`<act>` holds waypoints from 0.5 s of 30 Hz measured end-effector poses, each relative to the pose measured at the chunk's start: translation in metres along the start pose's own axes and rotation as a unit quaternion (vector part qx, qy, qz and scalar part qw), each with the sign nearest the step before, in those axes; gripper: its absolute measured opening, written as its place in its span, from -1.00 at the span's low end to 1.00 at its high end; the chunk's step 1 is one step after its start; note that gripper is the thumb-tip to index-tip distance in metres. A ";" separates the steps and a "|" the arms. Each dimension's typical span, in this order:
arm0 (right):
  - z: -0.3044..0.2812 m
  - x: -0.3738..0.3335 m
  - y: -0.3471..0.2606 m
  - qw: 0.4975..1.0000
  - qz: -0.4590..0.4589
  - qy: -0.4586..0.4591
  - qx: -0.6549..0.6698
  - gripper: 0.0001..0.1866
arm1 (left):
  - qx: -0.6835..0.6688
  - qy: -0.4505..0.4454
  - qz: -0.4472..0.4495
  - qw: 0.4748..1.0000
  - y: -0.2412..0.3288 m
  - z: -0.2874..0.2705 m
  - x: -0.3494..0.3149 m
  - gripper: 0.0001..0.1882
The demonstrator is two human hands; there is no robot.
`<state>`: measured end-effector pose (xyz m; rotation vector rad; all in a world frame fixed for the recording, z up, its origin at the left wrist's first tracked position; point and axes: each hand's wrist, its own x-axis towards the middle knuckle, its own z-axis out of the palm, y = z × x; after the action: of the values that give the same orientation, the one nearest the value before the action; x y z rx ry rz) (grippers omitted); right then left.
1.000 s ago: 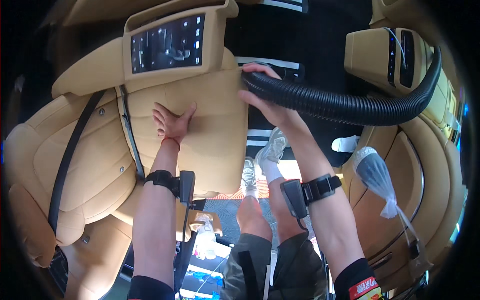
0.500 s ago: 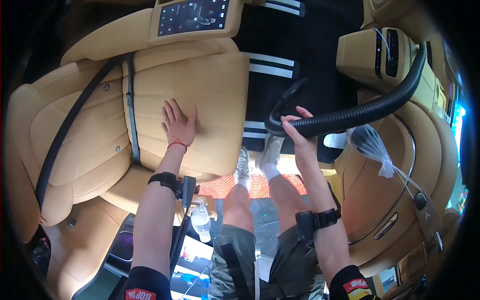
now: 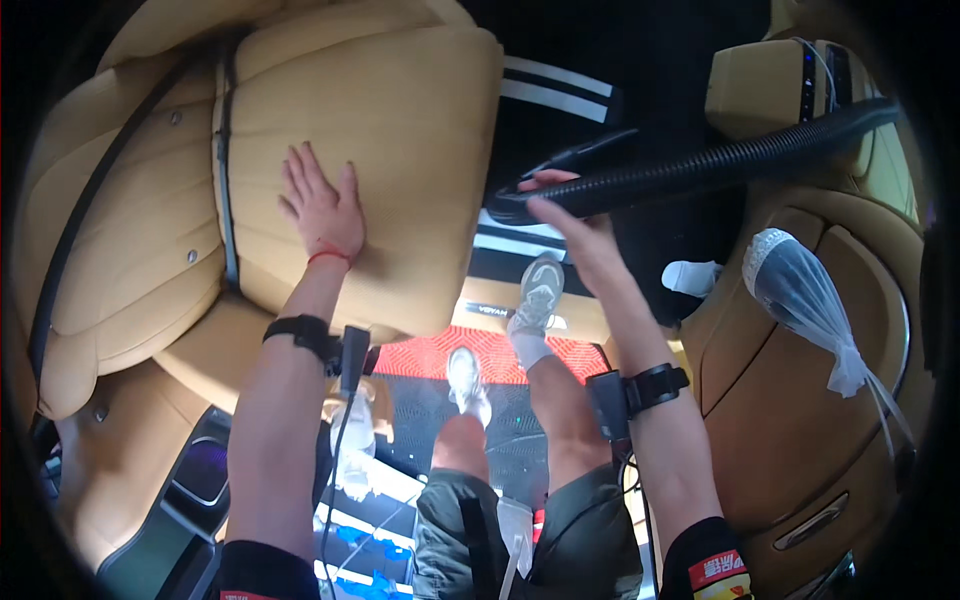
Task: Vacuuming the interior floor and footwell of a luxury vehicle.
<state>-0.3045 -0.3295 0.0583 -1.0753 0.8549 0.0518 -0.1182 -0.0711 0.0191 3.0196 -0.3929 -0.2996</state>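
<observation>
My left hand (image 3: 325, 212) rests flat on the tan leather cushion of a car seat (image 3: 410, 150), its fingers spread, a red cord round the wrist. A dark seat belt (image 3: 222, 170) runs across the seat beside it. In my right hand (image 3: 578, 228) is a black ribbed vacuum hose (image 3: 690, 180), gripped near its bent end, just right of the cushion's edge. The hose stretches off to the upper right. From the bend, a slim black nozzle (image 3: 580, 152) points back to the right above the dark floor. Part of my right fingers is hidden behind the hose.
On the right is the tan door panel (image 3: 770, 420), with a clear plastic bag (image 3: 800, 285) tied at its neck. White stripes (image 3: 555, 88) cross the black floor. My right shoe (image 3: 541, 290) is at the sill (image 3: 485, 309), the left (image 3: 467, 378) on red matting (image 3: 410, 352).
The view has shifted forward and the screen is out of it. My right hand and the hose's bend have moved left, closer to the cushion. My left foot is lower, away from the sill.
</observation>
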 end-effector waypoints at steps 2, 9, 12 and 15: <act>0.005 0.004 0.011 0.994 0.011 -0.030 -0.109 -0.55 | 0.007 0.010 0.006 1.000 -0.004 0.002 -0.003 -0.22; 0.010 0.015 0.062 0.991 -0.042 -0.070 -0.104 -0.66 | -0.009 0.049 0.013 0.999 -0.003 0.007 -0.003 -0.22; 0.012 0.007 0.068 0.990 -0.055 -0.045 -0.118 -0.71 | -0.012 0.031 0.009 0.999 0.007 0.002 -0.002 -0.14; 0.027 -0.021 0.049 0.984 -0.090 0.043 -0.148 -0.68 | 0.015 -0.002 0.027 1.000 -0.004 -0.013 0.016 -0.08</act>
<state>-0.3240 -0.2759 0.0397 -1.4393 0.8408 -0.0219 -0.0991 -0.0707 0.0283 3.0311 -0.4837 -0.2981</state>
